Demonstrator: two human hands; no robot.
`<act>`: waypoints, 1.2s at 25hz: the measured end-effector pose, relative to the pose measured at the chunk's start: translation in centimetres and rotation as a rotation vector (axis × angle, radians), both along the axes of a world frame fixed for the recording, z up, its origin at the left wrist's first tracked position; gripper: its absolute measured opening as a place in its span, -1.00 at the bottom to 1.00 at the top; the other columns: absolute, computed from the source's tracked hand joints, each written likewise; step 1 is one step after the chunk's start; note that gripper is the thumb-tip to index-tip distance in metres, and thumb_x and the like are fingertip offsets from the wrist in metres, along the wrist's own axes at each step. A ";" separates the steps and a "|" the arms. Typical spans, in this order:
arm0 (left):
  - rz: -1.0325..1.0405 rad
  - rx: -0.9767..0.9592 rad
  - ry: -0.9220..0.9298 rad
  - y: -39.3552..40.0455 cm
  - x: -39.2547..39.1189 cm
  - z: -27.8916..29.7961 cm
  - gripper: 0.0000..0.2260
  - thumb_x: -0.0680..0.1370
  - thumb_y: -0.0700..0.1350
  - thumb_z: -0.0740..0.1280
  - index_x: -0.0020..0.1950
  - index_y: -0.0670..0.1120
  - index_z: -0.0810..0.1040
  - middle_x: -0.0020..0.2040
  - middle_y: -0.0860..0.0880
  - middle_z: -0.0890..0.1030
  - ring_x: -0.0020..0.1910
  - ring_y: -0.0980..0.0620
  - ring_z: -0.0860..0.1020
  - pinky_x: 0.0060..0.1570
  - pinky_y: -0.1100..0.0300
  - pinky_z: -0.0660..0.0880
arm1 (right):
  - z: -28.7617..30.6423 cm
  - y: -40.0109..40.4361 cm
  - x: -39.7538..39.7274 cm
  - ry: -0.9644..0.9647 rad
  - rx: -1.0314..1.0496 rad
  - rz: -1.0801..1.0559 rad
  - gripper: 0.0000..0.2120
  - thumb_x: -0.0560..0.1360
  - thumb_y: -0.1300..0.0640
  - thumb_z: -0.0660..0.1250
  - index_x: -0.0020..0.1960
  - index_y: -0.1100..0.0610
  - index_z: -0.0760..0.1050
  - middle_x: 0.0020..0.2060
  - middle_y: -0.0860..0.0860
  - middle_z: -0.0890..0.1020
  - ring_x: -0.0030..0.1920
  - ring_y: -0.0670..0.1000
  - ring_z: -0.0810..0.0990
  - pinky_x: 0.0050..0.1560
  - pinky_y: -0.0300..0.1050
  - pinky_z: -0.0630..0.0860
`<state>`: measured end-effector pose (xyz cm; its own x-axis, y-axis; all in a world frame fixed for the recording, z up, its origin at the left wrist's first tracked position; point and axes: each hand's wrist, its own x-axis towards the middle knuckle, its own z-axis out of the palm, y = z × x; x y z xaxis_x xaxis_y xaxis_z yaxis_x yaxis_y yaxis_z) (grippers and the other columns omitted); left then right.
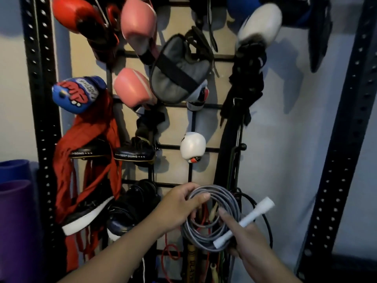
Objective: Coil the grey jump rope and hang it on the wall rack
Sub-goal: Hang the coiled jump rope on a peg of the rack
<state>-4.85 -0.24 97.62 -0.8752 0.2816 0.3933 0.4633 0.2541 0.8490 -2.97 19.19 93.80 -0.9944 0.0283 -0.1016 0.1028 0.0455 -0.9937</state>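
2 hands [179, 207] [247, 240] clamped on coiled grey jump rope [212, 221] | just before wall rack [191, 180]

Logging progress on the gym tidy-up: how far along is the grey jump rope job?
Coiling looks done: the grey jump rope sits in a round bundle of several loops. In hand: the left hand grips the coil's upper left side, the right hand holds its lower right with the white handle. Left: hanging it, since the coil is held in front of the wall rack, not on a peg.
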 end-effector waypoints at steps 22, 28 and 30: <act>0.138 0.126 -0.096 -2.1 -15.3 -6.4 -0.87 0.64 -0.05 0.37 0.18 0.05 0.54 0.14 -0.06 0.65 -0.04 -0.04 0.67 0.07 -0.15 0.63 | -4.6 -2.1 -16.2 0.176 0.050 -0.046 -0.57 0.50 -0.15 0.47 -0.13 0.26 0.55 -0.37 0.15 0.46 -0.37 0.09 0.46 -0.34 -0.06 0.40; 0.141 0.133 -0.097 -3.1 -25.7 -13.1 -0.79 0.65 -0.11 0.35 0.27 -0.11 0.51 0.11 0.02 0.64 0.03 0.20 0.62 -0.07 0.45 0.48 | -11.3 -4.5 -26.4 0.161 0.082 -0.169 -0.41 0.51 -0.14 0.46 0.15 0.41 0.54 -0.28 0.20 0.50 -0.34 0.11 0.49 -0.41 -0.11 0.42; 0.154 0.133 -0.105 -3.5 -29.0 -15.5 -0.76 0.64 -0.05 0.36 0.29 -0.06 0.52 0.15 0.04 0.64 0.12 0.15 0.62 -0.04 0.46 0.48 | -13.5 -5.1 -29.7 0.157 0.095 -0.189 -0.39 0.51 -0.15 0.46 0.18 0.42 0.55 -0.24 0.28 0.57 -0.31 0.14 0.54 -0.38 -0.07 0.47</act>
